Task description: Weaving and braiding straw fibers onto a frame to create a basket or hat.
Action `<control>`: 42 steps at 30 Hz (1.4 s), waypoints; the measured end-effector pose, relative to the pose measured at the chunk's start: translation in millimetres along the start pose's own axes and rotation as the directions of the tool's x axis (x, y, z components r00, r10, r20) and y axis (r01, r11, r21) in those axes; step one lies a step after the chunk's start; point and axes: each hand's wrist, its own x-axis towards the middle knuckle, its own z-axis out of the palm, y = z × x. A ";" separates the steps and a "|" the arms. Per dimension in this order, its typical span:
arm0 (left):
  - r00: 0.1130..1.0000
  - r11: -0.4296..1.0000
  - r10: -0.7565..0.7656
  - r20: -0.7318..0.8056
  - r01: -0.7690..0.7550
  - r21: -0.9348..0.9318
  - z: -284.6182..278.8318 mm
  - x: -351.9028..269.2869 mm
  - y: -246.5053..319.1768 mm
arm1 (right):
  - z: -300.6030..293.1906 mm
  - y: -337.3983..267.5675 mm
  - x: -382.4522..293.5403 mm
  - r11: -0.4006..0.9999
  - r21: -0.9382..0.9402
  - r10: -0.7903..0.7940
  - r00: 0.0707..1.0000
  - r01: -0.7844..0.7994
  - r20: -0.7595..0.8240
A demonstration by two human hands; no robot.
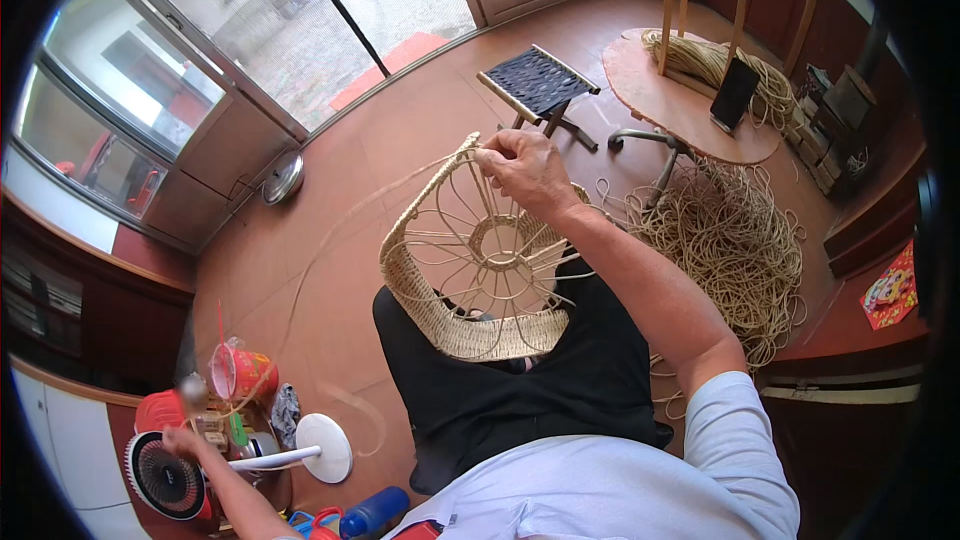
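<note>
A partly woven basket [457,337] of straw-coloured cord rests on my lap, its woven band around an open wheel of spokes. My right hand [525,172] pinches its far rim between thumb and fingers. From that rim a long strand of cord [300,292] arcs out to the left and down. My left hand [184,442] is stretched far out to the lower left, blurred, with the strand's other end in its fingers. Just beside that hand is the round head of a black-and-white fan [166,476].
A tangled cord heap [720,262] lies on the floor at right. Beyond it a round table [637,90] carries a wooden frame, coiled cord and a phone [735,94]. A folding stool [538,82] stands ahead. At lower left are a red bucket [251,373] and a blue bottle [375,511].
</note>
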 end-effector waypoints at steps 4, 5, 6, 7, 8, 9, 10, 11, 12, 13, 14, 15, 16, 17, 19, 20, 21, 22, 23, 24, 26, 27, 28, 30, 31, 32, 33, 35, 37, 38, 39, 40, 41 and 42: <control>0.662 0.777 0.609 0.436 -0.609 -0.160 128.1 -173.8 26.0 | 3.3 21.3 3.5 0.865 0.387 0.302 0.947 -0.321 0.110; 0.561 0.782 0.591 0.579 -0.574 -0.243 128.5 -268.0 78.0 | -3.6 28.6 3.0 0.782 0.479 0.378 0.915 -0.398 0.143; 0.498 0.763 0.643 0.582 -0.488 -0.424 127.7 -321.5 94.0 | 1.2 23.1 8.2 0.686 0.558 0.431 0.879 -0.467 0.205; 0.421 0.793 0.596 0.684 -0.439 -0.421 119.4 -374.2 119.9 | 0.4 20.2 9.8 0.695 0.547 0.428 0.880 -0.466 0.206; 0.366 0.782 0.614 0.700 -0.403 -0.476 105.7 -422.9 140.6 | 2.3 16.8 11.1 0.625 0.583 0.459 0.848 -0.519 0.264; 0.294 0.755 0.642 0.708 -0.404 -0.516 96.0 -461.2 154.9 | 2.4 14.5 12.4 0.551 0.609 0.488 0.812 -0.571 0.320; 0.215 0.726 0.669 0.712 -0.396 -0.562 90.2 -496.1 166.8 | 0.4 19.2 14.8 0.536 0.602 0.501 0.797 -0.592 0.337; 0.198 0.723 0.679 0.707 -0.346 -0.597 83.8 -522.7 176.8 | 0.8 16.0 15.3 0.547 0.589 0.499 0.796 -0.595 0.342; 0.178 0.719 0.689 0.702 -0.292 -0.631 80.4 -544.9 183.1 | 1.1 13.3 12.9 0.559 0.606 0.494 0.815 -0.566 0.305; 0.189 0.724 0.685 0.704 -0.283 -0.629 78.0 -561.3 188.2 | 1.5 10.8 11.3 0.571 0.623 0.486 0.832 -0.535 0.268; 0.152 0.722 0.690 0.708 -0.218 -0.657 77.1 -575.9 192.5 | -1.9 13.0 10.3 0.576 0.630 0.469 0.842 -0.521 0.268; 0.116 0.717 0.696 0.709 -0.156 -0.679 77.2 -586.2 195.8 | -3.4 13.4 9.4 0.581 0.622 0.469 0.841 -0.524 0.270; 0.128 0.722 0.692 0.711 -0.156 -0.674 77.2 -592.3 198.1 | -2.4 12.3 8.3 0.582 0.636 0.447 0.852 -0.507 0.271; 0.116 0.719 0.695 0.710 -0.143 -0.680 77.9 -597.2 199.6 | -1.3 11.6 7.4 0.581 0.650 0.425 0.864 -0.490 0.272; 0.106 0.718 0.696 0.711 -0.129 -0.684 79.8 -604.3 203.8 | -1.5 11.1 5.0 0.603 0.642 0.406 0.875 -0.474 0.265; 0.091 0.719 0.695 0.714 -0.111 -0.686 80.8 -606.5 206.1 | -1.4 11.3 4.0 0.623 0.638 0.386 0.887 -0.453 0.253; 0.076 0.720 0.694 0.716 -0.092 -0.688 81.9 -609.0 208.2 | -2.4 12.0 2.9 0.622 0.636 0.387 0.885 -0.457 0.258; 0.070 0.721 0.693 0.718 -0.095 -0.686 83.7 -611.3 209.1 | -3.3 12.8 1.9 0.646 0.632 0.355 0.902 -0.428 0.248; 0.073 0.724 0.690 0.720 -0.096 -0.683 86.2 -613.8 209.5 | -3.1 13.2 0.9 0.669 0.628 0.322 0.916 -0.398 0.238; 0.062 0.710 0.703 0.708 -0.095 -0.697 89.5 -616.6 209.5 | -2.2 13.3 -0.2 0.668 0.627 0.323 0.915 -0.401 0.242; 0.054 0.700 0.714 0.698 -0.093 -0.708 94.2 -622.2 211.0 | -0.6 13.5 -2.6 0.722 0.596 0.308 0.935 -0.351 0.177; 0.033 0.728 0.685 0.728 -0.074 -0.682 95.7 -625.2 212.3 | 0.2 14.0 -3.5 0.723 0.593 0.310 0.934 -0.355 0.181; 0.012 0.755 0.655 0.755 -0.054 -0.654 97.2 -628.1 214.6 | 1.0 14.4 -4.3 0.743 0.578 0.303 0.939 -0.338 0.161; -0.003 0.768 0.639 0.770 -0.055 -0.638 98.0 -631.9 223.0 | 1.8 14.8 -5.6 0.764 0.556 0.297 0.944 -0.325 0.144; -0.022 0.779 0.624 0.781 -0.057 -0.624 99.2 -634.4 227.3 | 1.8 14.7 -6.1 0.774 0.547 0.293 0.946 -0.319 0.136; -0.019 0.782 0.622 0.783 -0.052 -0.622 101.8 -638.0 230.1 | 1.7 14.8 -6.2 0.784 0.536 0.289 0.948 -0.312 0.129; 0.015 0.773 0.634 0.773 -0.050 -0.633 104.0 -641.8 233.3 | 1.7 16.4 -5.5 0.787 0.530 0.290 0.948 -0.316 0.133; 0.056 0.766 0.642 0.764 -0.043 -0.641 109.2 -650.0 239.0 | 0.7 20.9 -3.2 0.797 0.510 0.299 0.945 -0.324 0.134; 0.071 0.757 0.653 0.754 -0.038 -0.652 113.5 -659.0 247.6 | -2.0 21.2 -3.2 0.810 0.484 0.298 0.944 -0.330 0.144; 0.037 0.780 0.622 0.782 0.061 -0.623 113.5 -663.0 252.4 | -3.1 20.8 -3.3 0.820 0.467 0.296 0.943 -0.331 0.150; 0.046 0.782 0.618 0.785 0.066 -0.620 117.1 -667.4 254.9 | -2.6 18.6 -3.2 0.823 0.459 0.295 0.943 -0.334 0.157; 0.069 0.785 0.604 0.794 0.123 -0.608 121.7 -672.0 256.2 | -2.1 15.9 -3.3 0.818 0.459 0.306 0.938 -0.346 0.162; 0.092 0.783 0.589 0.803 0.179 -0.595 124.2 -675.2 257.4 | -1.3 14.1 -3.2 0.813 0.460 0.317 0.934 -0.358 0.167; 0.108 0.765 0.590 0.800 0.240 -0.597 124.5 -678.6 260.8 | -4.0 15.7 -2.3 0.817 0.452 0.316 0.934 -0.358 0.168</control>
